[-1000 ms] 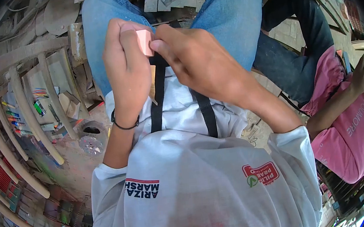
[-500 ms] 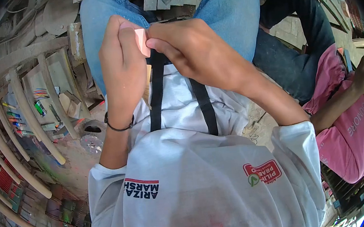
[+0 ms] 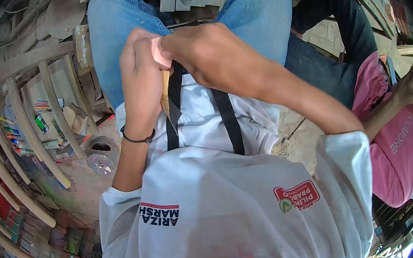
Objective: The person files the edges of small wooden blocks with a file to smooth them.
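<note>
A small pale pink block (image 3: 161, 53) sits between my two hands, over my lap. My left hand (image 3: 139, 78), with a black band at its wrist, is closed around the block's left side. Against that palm hangs a thin strip, tan with dark marks on one face and grey on the other (image 3: 173, 113); most of it is hidden. From the right, my right hand (image 3: 208, 52) reaches across, its thumb and fingers pinched at the block's right edge. The fingertips on the far side are out of sight.
A curved wooden slatted frame (image 3: 27, 124) stands at the left, with coloured pens (image 3: 13, 135) beyond its slats. A dark round opening (image 3: 100, 147) shows beside it. At the right sits another person in a pink shirt (image 3: 397, 148), one hand raised.
Both hands have come slightly nearer my body with the pink block. The strip under my left hand now shows more of its tan and grey faces.
</note>
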`<state>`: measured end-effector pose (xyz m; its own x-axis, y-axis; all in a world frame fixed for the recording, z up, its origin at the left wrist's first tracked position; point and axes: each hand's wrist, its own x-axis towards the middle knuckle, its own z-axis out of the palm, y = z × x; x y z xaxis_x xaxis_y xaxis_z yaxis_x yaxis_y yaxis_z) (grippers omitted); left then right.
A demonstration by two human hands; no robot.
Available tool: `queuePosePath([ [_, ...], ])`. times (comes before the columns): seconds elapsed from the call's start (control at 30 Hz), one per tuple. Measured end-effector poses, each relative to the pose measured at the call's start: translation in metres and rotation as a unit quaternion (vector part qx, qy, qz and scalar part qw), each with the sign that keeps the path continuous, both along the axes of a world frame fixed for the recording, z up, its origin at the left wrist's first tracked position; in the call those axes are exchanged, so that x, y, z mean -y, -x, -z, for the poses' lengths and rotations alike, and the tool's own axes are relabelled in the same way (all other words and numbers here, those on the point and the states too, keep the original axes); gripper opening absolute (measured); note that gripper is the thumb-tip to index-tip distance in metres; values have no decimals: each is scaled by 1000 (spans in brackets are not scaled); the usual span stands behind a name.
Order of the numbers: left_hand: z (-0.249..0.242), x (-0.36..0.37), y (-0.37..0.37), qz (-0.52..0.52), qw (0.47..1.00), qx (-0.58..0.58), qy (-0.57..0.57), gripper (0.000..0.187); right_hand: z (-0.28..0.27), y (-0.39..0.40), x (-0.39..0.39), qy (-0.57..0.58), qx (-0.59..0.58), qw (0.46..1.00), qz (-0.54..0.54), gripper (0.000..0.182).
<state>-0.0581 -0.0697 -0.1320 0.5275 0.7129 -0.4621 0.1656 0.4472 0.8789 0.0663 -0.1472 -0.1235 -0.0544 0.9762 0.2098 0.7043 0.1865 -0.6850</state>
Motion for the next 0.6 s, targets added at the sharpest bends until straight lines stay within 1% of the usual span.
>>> queuePosePath([
  [0.03, 1, -2, 1, -3, 1000, -2, 0, 21, 3, 3, -1, -10, -56, 998, 30, 6],
  [0.07, 4, -4, 2, 12, 994, -4, -110, 21, 4, 5, -2, -20, -113, 991, 61, 7],
  [0.1, 5, -5, 3, 30, 975, -6, -219, 21, 2, 6, -2, -20, -116, 991, 62, 7],
  [0.13, 5, -5, 2, 33, 975, -8, -219, 21, -3, 7, 0, 7, -172, 982, 78, 10],
  [0.17, 3, -5, 1, 35, 963, 13, -268, 20, -5, 7, 2, 33, -226, 969, 94, 13],
  [0.2, 2, -5, 0, 37, 948, 35, -315, 19, -3, 8, 3, 34, -227, 968, 98, 13],
  [0.27, -2, -4, -1, 48, 946, 49, -318, 17, 2, 10, 4, 42, -331, 935, 121, 26],
  [0.3, -3, -4, -1, 53, 943, 59, -322, 15, -5, 8, 4, 41, -329, 935, 123, 26],
  [0.33, 1, -4, -1, 54, 944, 59, -321, 15, -17, 4, 5, 179, -478, 850, 127, 29],
  [0.37, 8, -6, -2, 65, 918, 84, -382, 14, -24, 1, 6, 306, -604, 725, 123, 32],
  [0.4, 12, -6, 0, 77, 889, 107, -438, 13, -23, 0, 8, 306, -604, 725, 124, 32],
  [0.43, 13, -7, 3, 78, 890, 106, -436, 13, -23, -2, 10, 344, -676, 643, 105, 32],
  [0.47, 14, -9, 4, 107, 875, 124, -455, 12, -22, -3, 11, 375, -737, 555, 84, 32],
  [0.5, 14, -9, 7, 135, 859, 141, -473, 11, -21, -2, 12, 376, -737, 555, 86, 32],
  [0.57, 11, -12, 10, 152, 863, 141, -461, 11, -15, 3, 16, 370, -788, 488, 60, 31],
  [0.6, 9, -13, 11, 170, 864, 140, -452, 11, -14, 4, 15, 370, -788, 489, 58, 31],
])
